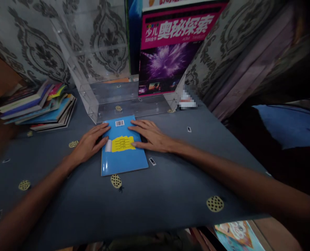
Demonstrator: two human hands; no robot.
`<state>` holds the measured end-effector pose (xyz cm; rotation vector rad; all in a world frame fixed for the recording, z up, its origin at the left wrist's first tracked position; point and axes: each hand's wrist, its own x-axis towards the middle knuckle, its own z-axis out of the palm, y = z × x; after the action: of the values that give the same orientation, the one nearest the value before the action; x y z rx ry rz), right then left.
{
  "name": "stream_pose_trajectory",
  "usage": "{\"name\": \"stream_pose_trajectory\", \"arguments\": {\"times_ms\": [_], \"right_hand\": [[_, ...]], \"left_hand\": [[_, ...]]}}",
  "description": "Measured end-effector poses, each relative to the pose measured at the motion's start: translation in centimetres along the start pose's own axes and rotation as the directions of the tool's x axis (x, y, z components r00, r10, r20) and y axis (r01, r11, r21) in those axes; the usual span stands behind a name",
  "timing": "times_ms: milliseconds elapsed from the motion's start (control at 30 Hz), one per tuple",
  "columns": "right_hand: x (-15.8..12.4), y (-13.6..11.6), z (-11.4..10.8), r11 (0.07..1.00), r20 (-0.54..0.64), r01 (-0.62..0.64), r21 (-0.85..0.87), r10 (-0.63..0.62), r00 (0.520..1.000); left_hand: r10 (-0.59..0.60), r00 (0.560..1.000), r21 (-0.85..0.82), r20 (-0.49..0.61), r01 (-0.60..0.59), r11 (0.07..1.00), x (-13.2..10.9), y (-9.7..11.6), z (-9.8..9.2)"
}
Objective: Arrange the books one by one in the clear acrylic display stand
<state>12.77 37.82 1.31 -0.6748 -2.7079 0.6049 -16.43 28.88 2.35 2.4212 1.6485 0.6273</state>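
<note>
A blue book (125, 162) lies flat on the grey tablecloth, turned upside down from where I look. Its cover has a barcode at the far end and a yellow patch of small print in the middle. My left hand (88, 143) rests along the book's left edge, fingertips and thumb touching the cover. From the right, my right hand (153, 137) lies over the opposite edge, its fingers stretched and spread on the blue surface. Neither hand grips the book; both have their fingers apart.
Just behind the book stands a clear acrylic rack (89, 101), holding a tall magenta and black book (168, 62). A pile of books (40, 104) sits at the back left. Another book (234, 233) shows below the table's front edge, and blue cloth (291, 125) is at the right.
</note>
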Motion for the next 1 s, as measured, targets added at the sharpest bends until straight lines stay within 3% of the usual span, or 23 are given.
{"name": "stream_pose_trajectory", "arguments": {"times_ms": [167, 333, 533, 767, 1000], "right_hand": [[2.4, 1.1, 0.4, 0.997, -0.045, -0.047, -0.068, 0.044, 0.998], [1.6, 0.4, 1.1, 0.992, -0.093, -0.031, -0.12, 0.02, 0.995], [-2.4, -2.4, 1.7, 0.993, -0.084, 0.047, -0.108, -0.056, 0.995], [-8.4, -6.9, 2.2, 0.994, -0.005, 0.07, -0.089, -0.071, 0.997], [-13.9, -9.3, 1.3, 0.96, 0.15, 0.276, -0.042, -0.267, 0.952]], "left_hand": [[-0.009, 1.0, 0.032, 0.008, 0.009, 0.999, 0.7, -0.6, 0.4], [0.042, 0.999, 0.07, -0.01, -0.041, 0.997, 0.1, -0.2, 0.5], [0.126, 0.99, 0.117, -0.061, -0.119, 0.986, -3.8, 2.9, 0.7], [0.172, 0.985, 0.156, -0.024, -0.166, 0.974, -9.1, 7.7, 0.8], [0.215, 0.977, 0.158, -0.002, -0.212, 0.964, -12.1, 10.2, 0.0]]}}
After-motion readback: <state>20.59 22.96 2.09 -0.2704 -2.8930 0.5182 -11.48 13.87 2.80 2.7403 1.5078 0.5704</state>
